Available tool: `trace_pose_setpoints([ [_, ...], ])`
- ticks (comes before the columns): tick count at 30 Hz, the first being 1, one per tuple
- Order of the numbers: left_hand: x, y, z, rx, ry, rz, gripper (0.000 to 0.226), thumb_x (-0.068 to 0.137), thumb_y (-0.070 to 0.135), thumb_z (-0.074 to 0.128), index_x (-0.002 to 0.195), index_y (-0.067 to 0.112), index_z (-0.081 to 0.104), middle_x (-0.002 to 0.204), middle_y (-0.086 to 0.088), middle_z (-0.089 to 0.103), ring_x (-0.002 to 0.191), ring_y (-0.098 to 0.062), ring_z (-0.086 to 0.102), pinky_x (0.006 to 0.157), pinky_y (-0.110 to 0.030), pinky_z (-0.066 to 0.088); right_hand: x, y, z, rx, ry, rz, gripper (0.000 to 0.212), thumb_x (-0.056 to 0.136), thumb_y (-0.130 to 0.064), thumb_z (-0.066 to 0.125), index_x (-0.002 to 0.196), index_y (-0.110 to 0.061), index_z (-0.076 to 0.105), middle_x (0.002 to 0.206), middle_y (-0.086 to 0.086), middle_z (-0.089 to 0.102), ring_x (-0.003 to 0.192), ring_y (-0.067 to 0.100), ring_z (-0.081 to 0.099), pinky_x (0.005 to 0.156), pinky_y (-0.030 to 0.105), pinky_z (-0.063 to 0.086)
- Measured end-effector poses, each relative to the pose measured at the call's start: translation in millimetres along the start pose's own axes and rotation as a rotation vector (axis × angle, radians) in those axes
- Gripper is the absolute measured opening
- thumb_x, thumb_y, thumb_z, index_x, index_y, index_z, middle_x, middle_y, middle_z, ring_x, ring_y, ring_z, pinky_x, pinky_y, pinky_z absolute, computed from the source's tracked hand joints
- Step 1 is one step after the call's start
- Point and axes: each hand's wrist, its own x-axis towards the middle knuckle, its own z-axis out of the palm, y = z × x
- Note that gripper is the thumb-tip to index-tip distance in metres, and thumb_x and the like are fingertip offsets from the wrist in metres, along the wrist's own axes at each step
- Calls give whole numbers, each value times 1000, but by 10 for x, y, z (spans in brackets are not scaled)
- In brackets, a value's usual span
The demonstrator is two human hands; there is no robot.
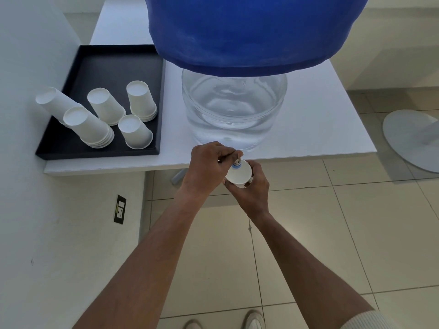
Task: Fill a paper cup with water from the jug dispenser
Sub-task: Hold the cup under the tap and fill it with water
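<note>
Clear water jug [234,108] under blue cloth cover [237,32]: stands at white table's [332,129] front edge, so its small tap [237,160] overhangs the floor. Left hand [209,167]: fingers pinched on the tap, apparently to open it. Right hand [251,188]: fingers wrapped around white paper cup [238,173], held directly beneath the tap to catch water; fill level indiscernible. Spare inverted cups [104,115]: black tray [118,62], table's left side.

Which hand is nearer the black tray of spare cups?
Left. The left hand works the tap just right of the black tray; the right hand, holding the paper cup, is farther right.
</note>
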Motion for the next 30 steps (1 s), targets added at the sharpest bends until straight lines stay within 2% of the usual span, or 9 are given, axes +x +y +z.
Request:
trace_pose_setpoints([
  [9, -16, 19, -5, -35, 18, -74, 12, 89, 26, 80, 91, 16, 85, 77, -4, 78, 69, -19, 72, 71, -42, 59, -5, -15, 2, 5, 5, 0, 58, 69, -23, 96, 115, -22, 62, 105, -7, 72, 95, 7, 69, 73, 16, 52],
  [14, -16, 84, -10, -49, 10, -187, 18, 88, 34, 81, 86, 17, 85, 75, 1, 80, 70, -12, 73, 76, -38, 59, -15, 4, 11, 3, 11, 6, 57, 70, -23, 95, 116, -19, 62, 105, -8, 71, 95, 4, 69, 74, 17, 53],
  [19, -18, 165, -36, -195, -7, -380, 25, 86, 44, 80, 77, 20, 85, 67, 6, 78, 64, -10, 76, 85, -44, 61, -28, 26, 23, 4, 17, 5, 57, 70, -25, 95, 116, -20, 62, 105, -9, 72, 96, 5, 69, 76, 21, 55],
  [22, -5, 173, -13, -332, 12, -522, 22, 81, 41, 85, 74, 20, 84, 67, 3, 79, 64, -15, 78, 83, -43, 65, -29, 53, 39, -4, 22, 0, 57, 70, -27, 95, 116, -21, 62, 106, -8, 71, 96, 9, 70, 78, 29, 58],
  [24, 12, 182, -10, -415, 27, -638, 26, 76, 40, 89, 75, 14, 83, 68, -3, 79, 66, -17, 78, 80, -41, 66, -25, 58, 42, -7, 21, -9, 56, 70, -27, 94, 115, -21, 61, 105, -8, 71, 95, 10, 70, 78, 32, 59],
  [28, 32, 227, -37, -589, 14, -866, 45, 72, 35, 93, 85, -5, 76, 76, -18, 77, 61, -20, 73, 66, -31, 66, -15, 61, 29, -1, 13, -31, 55, 72, -26, 94, 116, -21, 61, 105, -7, 71, 94, 8, 70, 76, 25, 57],
  [30, 41, 243, -27, -694, -16, -953, 44, 73, 30, 93, 83, -8, 74, 73, -18, 73, 57, -20, 70, 58, -27, 64, -9, 74, 30, -3, 11, -34, 56, 72, -25, 93, 118, -19, 62, 106, -6, 71, 95, 8, 70, 76, 21, 55],
])
